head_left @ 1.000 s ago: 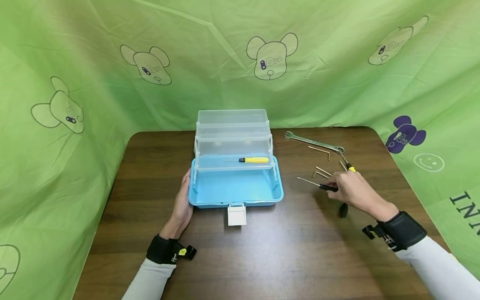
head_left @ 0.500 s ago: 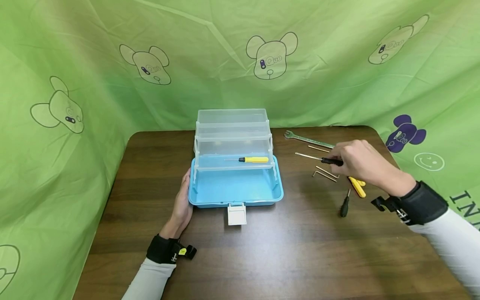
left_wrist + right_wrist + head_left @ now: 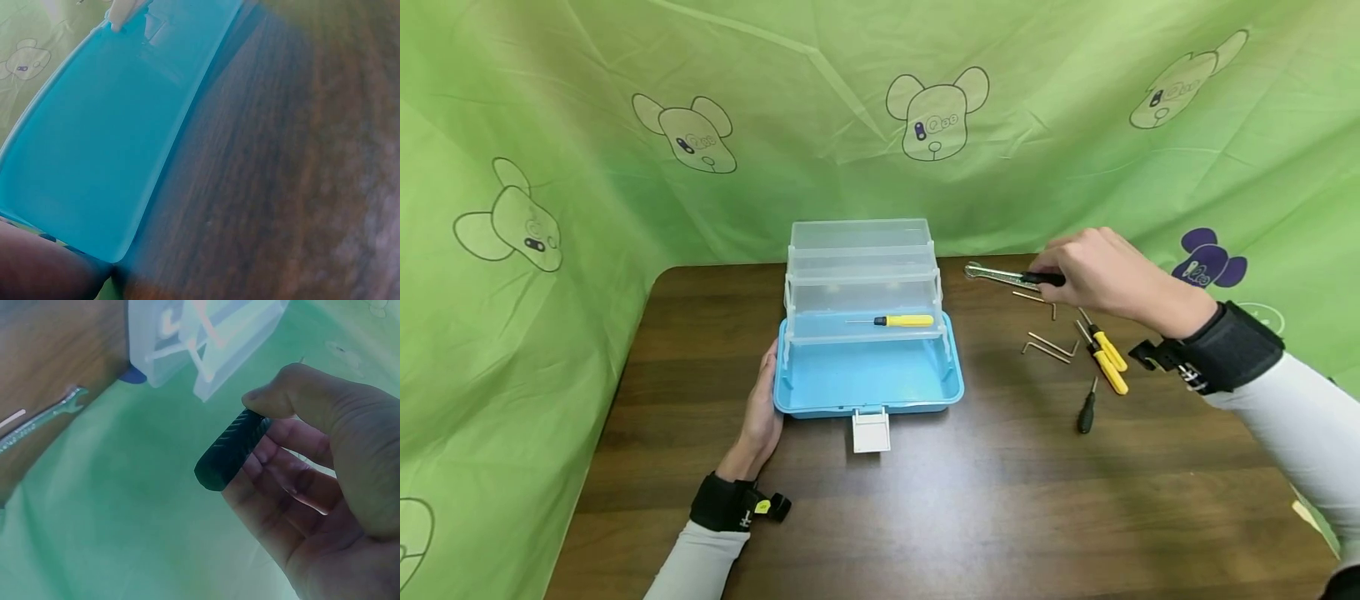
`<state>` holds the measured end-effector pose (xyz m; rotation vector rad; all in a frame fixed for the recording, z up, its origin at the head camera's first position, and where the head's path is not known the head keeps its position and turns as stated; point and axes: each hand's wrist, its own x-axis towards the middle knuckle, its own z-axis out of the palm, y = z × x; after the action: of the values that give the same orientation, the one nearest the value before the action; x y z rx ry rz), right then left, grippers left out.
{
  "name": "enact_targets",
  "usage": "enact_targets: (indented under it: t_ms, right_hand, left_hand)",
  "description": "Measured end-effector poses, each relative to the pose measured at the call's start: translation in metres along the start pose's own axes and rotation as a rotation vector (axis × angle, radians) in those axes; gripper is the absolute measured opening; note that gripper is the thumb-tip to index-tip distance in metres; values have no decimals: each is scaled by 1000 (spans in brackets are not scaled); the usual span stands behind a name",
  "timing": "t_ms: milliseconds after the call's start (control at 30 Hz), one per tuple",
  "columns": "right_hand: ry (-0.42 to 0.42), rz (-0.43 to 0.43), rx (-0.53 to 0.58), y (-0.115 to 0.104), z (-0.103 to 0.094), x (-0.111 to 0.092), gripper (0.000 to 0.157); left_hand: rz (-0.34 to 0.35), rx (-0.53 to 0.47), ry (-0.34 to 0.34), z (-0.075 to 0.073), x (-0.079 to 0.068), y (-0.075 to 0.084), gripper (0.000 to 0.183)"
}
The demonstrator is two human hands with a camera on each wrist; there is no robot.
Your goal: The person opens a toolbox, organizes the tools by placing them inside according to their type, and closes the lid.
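Observation:
My right hand (image 3: 1101, 271) pinches the black handle of a screwdriver (image 3: 1047, 278) between thumb and fingers, up over the table's back right edge. In the right wrist view the ribbed handle (image 3: 228, 453) points out of the fingers, its shaft hidden by the hand. The shaft overlaps a combination wrench (image 3: 47, 419) in the head view. On the left, my left hand (image 3: 762, 417) rests along the side wall of an opened blue toolbox (image 3: 868, 375), fingers extended against it. A yellow-handled screwdriver (image 3: 908, 320) lies in the lowest of the box's clear trays (image 3: 859, 237).
Right of the box lie several hex keys (image 3: 1047, 355), two yellow-handled screwdrivers (image 3: 1108, 371) and a short black-handled screwdriver (image 3: 1086, 412). The white latch (image 3: 871, 433) hangs at the box's front. A green cloth (image 3: 820, 167) stands right behind the wooden table (image 3: 955, 517).
My right hand has lifted the black-handled screwdriver from among the tools and carried it toward the back of the table. My left hand stays at the toolbox.

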<state>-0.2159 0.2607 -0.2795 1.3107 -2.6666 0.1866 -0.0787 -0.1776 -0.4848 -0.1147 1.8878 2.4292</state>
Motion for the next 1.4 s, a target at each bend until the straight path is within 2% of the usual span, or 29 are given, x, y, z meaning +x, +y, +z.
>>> enact_targets:
  t_ms: [533,933,1167,1400]
  right_hand:
    - [-37,-14,19,-5,0,51,12]
    - [-81,-9,40,-12,19,96,11]
    - [-117,-10,72,-16,31,115,8]
    - [-116,-20,104,-15,49,131,8]
  left_hand:
    - [6,-6,-6,-3,0,-2,62]
    - [19,1,-15,-3,0,-7,62]
    - [19,11,-17,-4,0,-7,61]
    - [16,13,-14,-4,0,-6,60]
